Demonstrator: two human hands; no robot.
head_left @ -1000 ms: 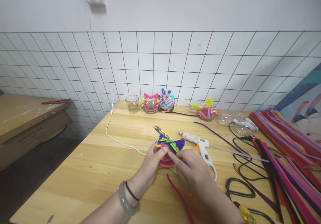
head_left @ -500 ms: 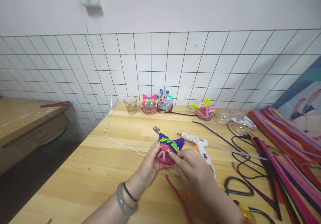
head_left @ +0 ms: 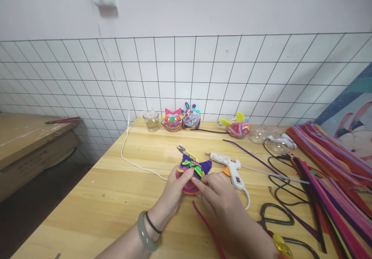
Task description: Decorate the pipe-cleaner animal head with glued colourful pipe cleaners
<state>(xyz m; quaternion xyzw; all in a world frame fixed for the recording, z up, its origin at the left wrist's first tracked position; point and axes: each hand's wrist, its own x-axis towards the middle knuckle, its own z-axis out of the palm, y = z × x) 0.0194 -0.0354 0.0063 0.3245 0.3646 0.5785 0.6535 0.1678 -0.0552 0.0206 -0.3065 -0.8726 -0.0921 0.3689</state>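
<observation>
A round animal-face ornament [head_left: 190, 187], made of coiled pipe cleaners with purple pointed ears and a green, yellow and pink front, is held just above the table. My left hand [head_left: 171, 187] grips its left side, with the thumb lying across the front. From the right, my right hand [head_left: 221, 197] has its fingers bent, the index fingertip pressing the front beside my left thumb. Both hands cover much of its lower face. A magenta pipe cleaner [head_left: 207, 224] lies below the ornament. Behind it are small yellow-handled snips [head_left: 187, 153].
A white glue gun [head_left: 229, 166] lies right of the ornament. Black scissors [head_left: 277, 215] sit near the front right, beside piled pipe cleaners [head_left: 334, 197]. Along the wall stand a glass cup [head_left: 151, 122], finished ornaments [head_left: 173, 120] and clear plastic balls [head_left: 258, 135].
My left thumb has moved from the ornament's edge onto its front, meeting the right index fingertip. The ornament has shifted slightly left.
</observation>
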